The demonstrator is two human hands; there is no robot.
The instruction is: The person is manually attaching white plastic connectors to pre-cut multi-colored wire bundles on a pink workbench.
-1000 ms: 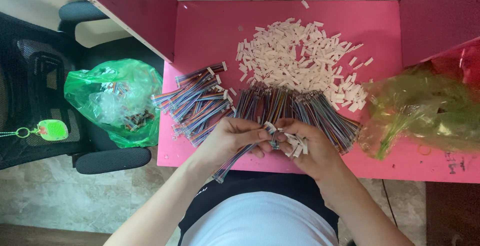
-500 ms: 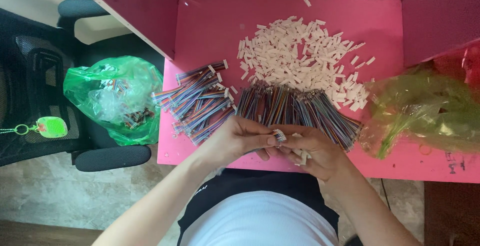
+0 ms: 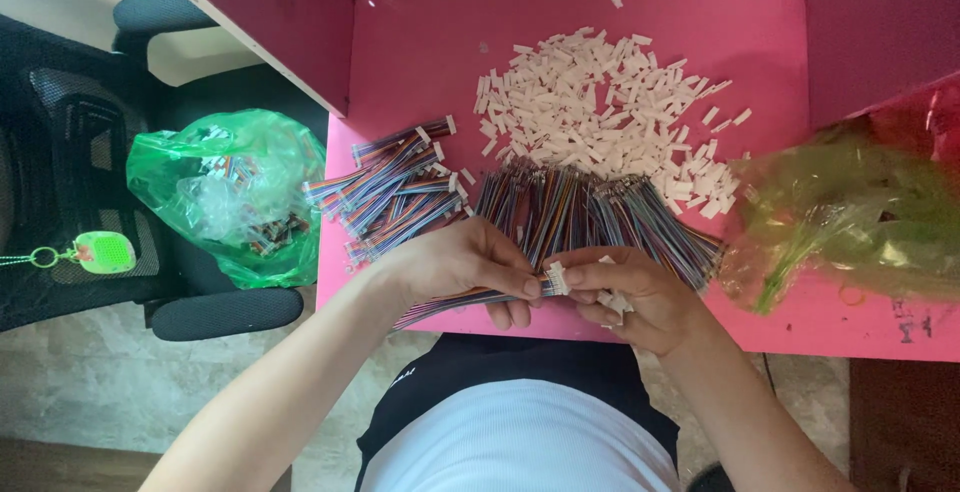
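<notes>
My left hand (image 3: 465, 267) grips a flat multicoloured ribbon cable (image 3: 440, 306) that trails down and left over the pink desk's front edge. My right hand (image 3: 630, 287) pinches a small white plastic connector (image 3: 555, 278) at the cable's end, and a few more white connectors sit in its palm. Both hands meet at the desk's front middle. Just behind them lies a spread row of loose multicoloured cables (image 3: 585, 214). Further back is a heap of white connectors (image 3: 600, 112). A stack of cables with connectors fitted (image 3: 395, 187) lies at the left.
The pink desk (image 3: 420, 62) has dark red side walls. A green plastic bag (image 3: 225, 192) rests on a black chair at the left. Another green bag (image 3: 850, 222) lies on the desk's right side. A green key tag (image 3: 103, 251) hangs on the chair.
My hands have closed together: the right hand has brought a white connector up to the cable end held in the left. The cable has shifted slightly right.
</notes>
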